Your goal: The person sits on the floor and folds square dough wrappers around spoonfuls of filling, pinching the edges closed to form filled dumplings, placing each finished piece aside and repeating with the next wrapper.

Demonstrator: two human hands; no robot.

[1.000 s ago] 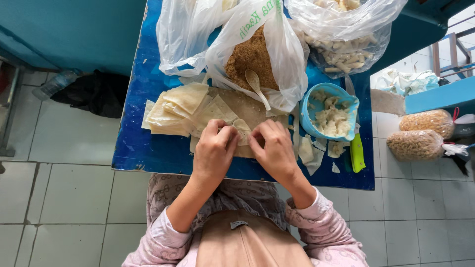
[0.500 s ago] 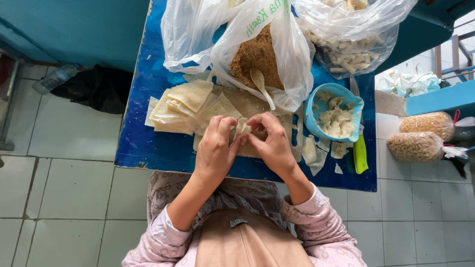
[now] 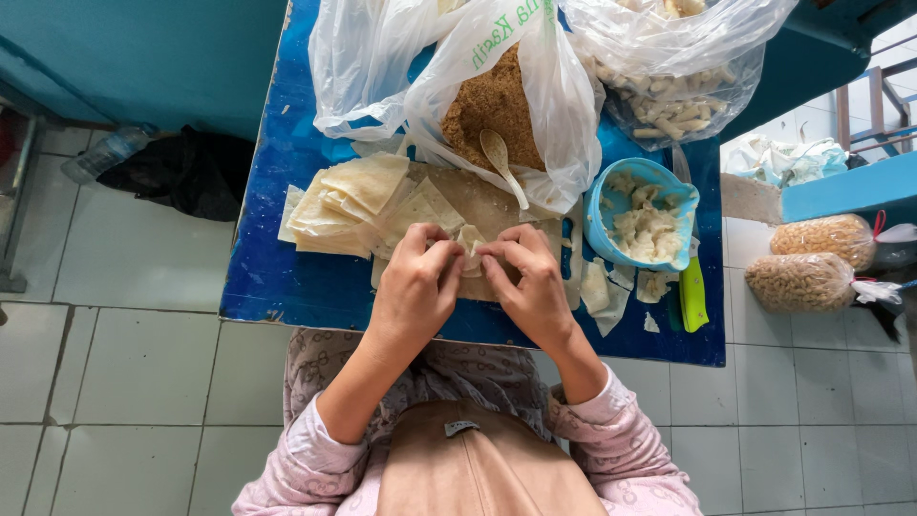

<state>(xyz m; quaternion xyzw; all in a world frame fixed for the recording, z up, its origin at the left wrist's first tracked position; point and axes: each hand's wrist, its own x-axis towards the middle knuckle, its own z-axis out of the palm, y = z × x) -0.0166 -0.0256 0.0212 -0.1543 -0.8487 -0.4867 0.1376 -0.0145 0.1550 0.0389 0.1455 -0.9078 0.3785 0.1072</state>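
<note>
Both hands are pinching one small dough wrapper (image 3: 469, 250) over the near middle of the blue desk (image 3: 277, 287). Left hand (image 3: 417, 287) and right hand (image 3: 528, 282) are meeting at the fingertips, each grip closed down tight on an edge of the wrapper, folding it up into a small parcel. Whether filling is already inside, I cannot tell.

Around it: stack of flat wrappers (image 3: 349, 205) lying just left and far of the hands; plastic bag of brown crumbly filling (image 3: 492, 100) with a pale spoon (image 3: 501, 162) resting in it, far of the hands; blue bowl (image 3: 611, 186) of white paste on the right; green-handled tool (image 3: 693, 296) near the desk's right edge; clear bag of finished pale pieces (image 3: 669, 86) far right.

Risks as I judge them:
- Wrapper is looking thin, so pinching too hard or pulling the hands apart could be tearing it.
- Uneven fold could be leaving a seam open and leaking filling.
- Hands are working close to the near desk edge; a slipped parcel could be dropping into the lap or onto the floor tiles (image 3: 143, 382).
- Elbow swing right could be knocking the bowl.
</note>
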